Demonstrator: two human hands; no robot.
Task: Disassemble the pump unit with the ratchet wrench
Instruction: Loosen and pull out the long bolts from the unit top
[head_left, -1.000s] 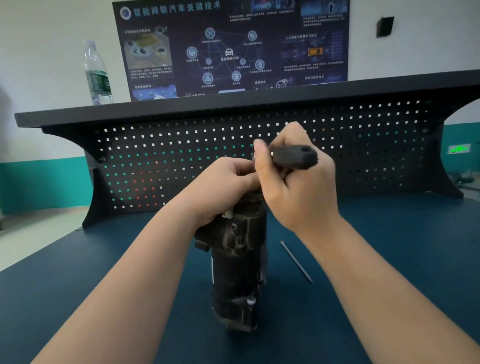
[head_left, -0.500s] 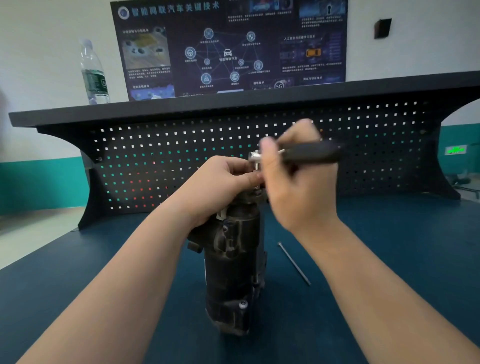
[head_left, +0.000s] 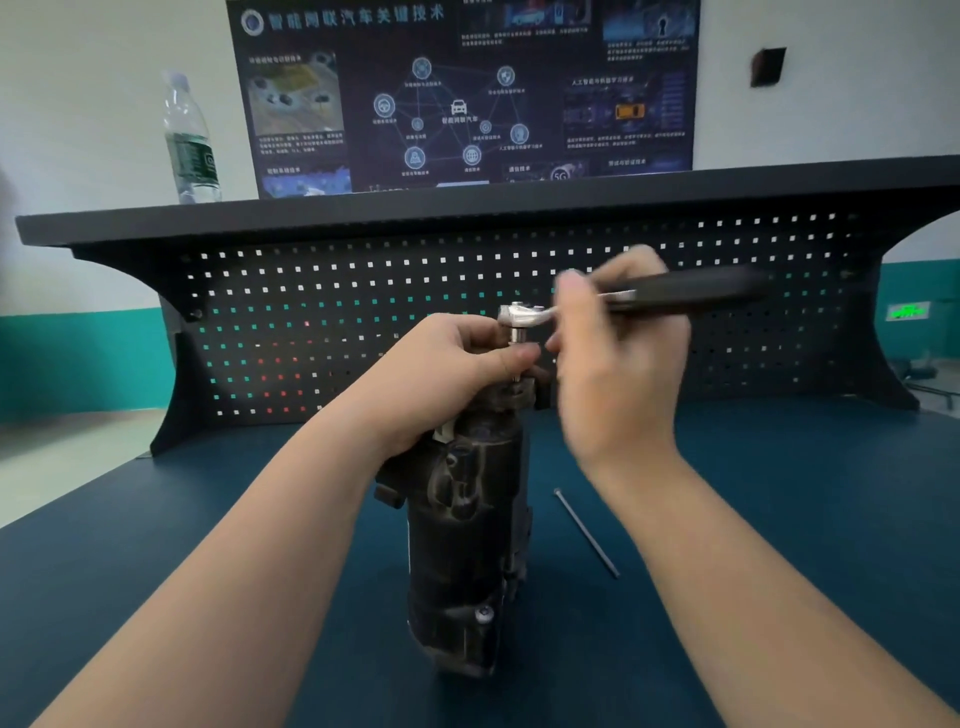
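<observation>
A pump stands upright on the bench, its top gripped by the left hand to steady it, while the right hand (blurred) wraps the wrench handle, socket seated on a top bolt.

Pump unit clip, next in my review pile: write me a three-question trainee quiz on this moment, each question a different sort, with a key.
1. True or false: the pump unit lies flat on its side on the table.
2. Which hand holds the ratchet wrench by its dark handle? A) left hand B) right hand
3. Fill in: a long thin metal ____ lies on the table to the right of the unit.

Key: 1 false, it stands upright, steadied at the top by the left hand. 2 B. 3 rod, possibly a long bolt; its head end is too small to tell.
</observation>
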